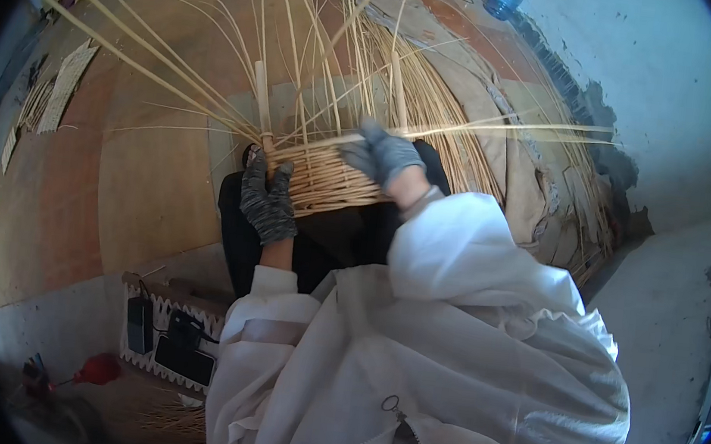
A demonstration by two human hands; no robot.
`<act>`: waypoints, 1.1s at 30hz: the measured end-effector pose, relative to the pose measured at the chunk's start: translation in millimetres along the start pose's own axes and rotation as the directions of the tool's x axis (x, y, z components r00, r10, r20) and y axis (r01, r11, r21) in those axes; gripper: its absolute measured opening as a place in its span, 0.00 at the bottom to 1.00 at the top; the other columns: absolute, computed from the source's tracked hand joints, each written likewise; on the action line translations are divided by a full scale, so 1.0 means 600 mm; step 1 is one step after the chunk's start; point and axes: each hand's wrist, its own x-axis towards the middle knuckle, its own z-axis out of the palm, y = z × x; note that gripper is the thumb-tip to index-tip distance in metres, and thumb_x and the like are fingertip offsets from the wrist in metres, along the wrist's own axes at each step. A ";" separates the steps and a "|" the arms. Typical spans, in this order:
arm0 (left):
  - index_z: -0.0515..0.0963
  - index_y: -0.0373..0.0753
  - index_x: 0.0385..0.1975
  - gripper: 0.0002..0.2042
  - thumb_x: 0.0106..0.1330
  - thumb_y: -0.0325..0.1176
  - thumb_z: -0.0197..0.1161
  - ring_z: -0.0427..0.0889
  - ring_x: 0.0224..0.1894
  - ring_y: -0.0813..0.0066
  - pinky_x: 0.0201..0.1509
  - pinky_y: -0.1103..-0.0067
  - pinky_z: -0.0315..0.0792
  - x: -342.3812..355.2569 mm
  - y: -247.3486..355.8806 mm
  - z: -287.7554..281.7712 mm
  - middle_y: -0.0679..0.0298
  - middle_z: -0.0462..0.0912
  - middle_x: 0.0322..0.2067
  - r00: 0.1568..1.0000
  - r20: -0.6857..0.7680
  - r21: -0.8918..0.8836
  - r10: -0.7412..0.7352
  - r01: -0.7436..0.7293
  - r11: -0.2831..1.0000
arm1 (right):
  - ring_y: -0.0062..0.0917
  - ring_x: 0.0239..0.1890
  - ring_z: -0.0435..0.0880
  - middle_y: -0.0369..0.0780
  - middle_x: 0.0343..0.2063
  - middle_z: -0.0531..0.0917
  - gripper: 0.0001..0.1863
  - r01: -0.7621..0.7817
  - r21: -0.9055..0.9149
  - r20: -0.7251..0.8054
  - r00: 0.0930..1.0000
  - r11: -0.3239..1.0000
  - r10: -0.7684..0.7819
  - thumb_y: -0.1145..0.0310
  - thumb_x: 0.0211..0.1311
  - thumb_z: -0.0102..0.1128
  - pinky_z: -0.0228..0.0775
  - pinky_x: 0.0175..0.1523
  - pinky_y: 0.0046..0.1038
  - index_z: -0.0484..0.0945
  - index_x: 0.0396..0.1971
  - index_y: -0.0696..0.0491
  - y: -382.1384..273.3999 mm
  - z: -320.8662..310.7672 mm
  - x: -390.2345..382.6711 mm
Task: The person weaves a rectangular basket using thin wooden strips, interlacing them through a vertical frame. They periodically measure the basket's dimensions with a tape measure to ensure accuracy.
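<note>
A partly woven wicker panel (330, 178) rests across my lap, with thick upright stakes at its sides and long loose strands fanning out beyond it. My left hand (268, 200), in a grey knit glove, grips the panel's left edge beside the left wooden stake (262, 99). At the upper edge of the weave is my right hand (382, 154), gloved too and blurred by motion. Its fingers are closed around a pale wicker strand (320, 142) lying along the top row. More pale strands (513, 128) stretch out to the right of that hand.
A large bundle of wicker rods (444, 123) lies on cloth sacking (509, 164) to the right. At lower left, a small rack (176, 324) holds a phone (185, 362) and dark devices. Woven pieces (64, 87) lie far left. A blue water jug (503, 0) stands by the wall.
</note>
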 end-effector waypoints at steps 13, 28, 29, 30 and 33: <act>0.74 0.34 0.36 0.13 0.54 0.32 0.64 0.75 0.33 0.75 0.39 0.80 0.71 0.141 -0.011 0.025 0.62 0.77 0.31 0.689 0.706 -0.086 -0.167 0.318 0.944 | 0.28 0.34 0.80 0.44 0.29 0.80 0.14 0.485 -0.842 0.466 0.874 0.235 -0.137 0.64 0.52 0.60 0.72 0.40 0.26 0.75 0.35 0.57 -0.129 0.038 0.107; 0.74 0.30 0.38 0.16 0.54 0.34 0.64 0.75 0.32 0.73 0.38 0.80 0.71 0.088 -0.014 0.040 0.58 0.78 0.31 0.811 0.384 -0.033 -0.442 0.490 0.871 | 0.33 0.43 0.76 0.48 0.44 0.74 0.23 0.603 -0.795 0.592 0.746 -0.067 -0.306 0.70 0.55 0.54 0.70 0.49 0.29 0.65 0.52 0.56 -0.113 0.220 0.204; 0.74 0.30 0.37 0.16 0.53 0.34 0.64 0.75 0.32 0.73 0.38 0.80 0.71 0.087 -0.017 0.044 0.58 0.78 0.30 0.853 0.376 0.080 -0.362 0.360 0.930 | 0.33 0.42 0.77 0.47 0.45 0.74 0.22 0.476 -0.822 0.559 0.777 -0.312 -0.290 0.69 0.56 0.53 0.70 0.48 0.29 0.65 0.52 0.55 -0.113 0.236 0.189; 0.75 0.30 0.36 0.16 0.52 0.35 0.65 0.75 0.30 0.72 0.37 0.78 0.71 0.086 -0.019 0.047 0.58 0.78 0.29 0.855 0.343 0.097 -0.389 0.379 0.920 | 0.34 0.39 0.78 0.47 0.41 0.75 0.22 0.397 -0.904 0.426 0.823 -0.155 -0.375 0.68 0.56 0.52 0.72 0.45 0.29 0.65 0.52 0.54 -0.116 0.230 0.166; 0.75 0.32 0.34 0.13 0.55 0.36 0.62 0.77 0.28 0.70 0.35 0.77 0.70 0.098 -0.017 0.054 0.58 0.78 0.25 0.835 0.315 0.119 -0.451 0.437 0.892 | 0.19 0.21 0.70 0.37 0.20 0.70 0.14 0.615 -0.447 0.197 0.776 0.649 -0.599 0.68 0.58 0.49 0.65 0.25 0.19 0.65 0.43 0.55 -0.102 0.123 0.106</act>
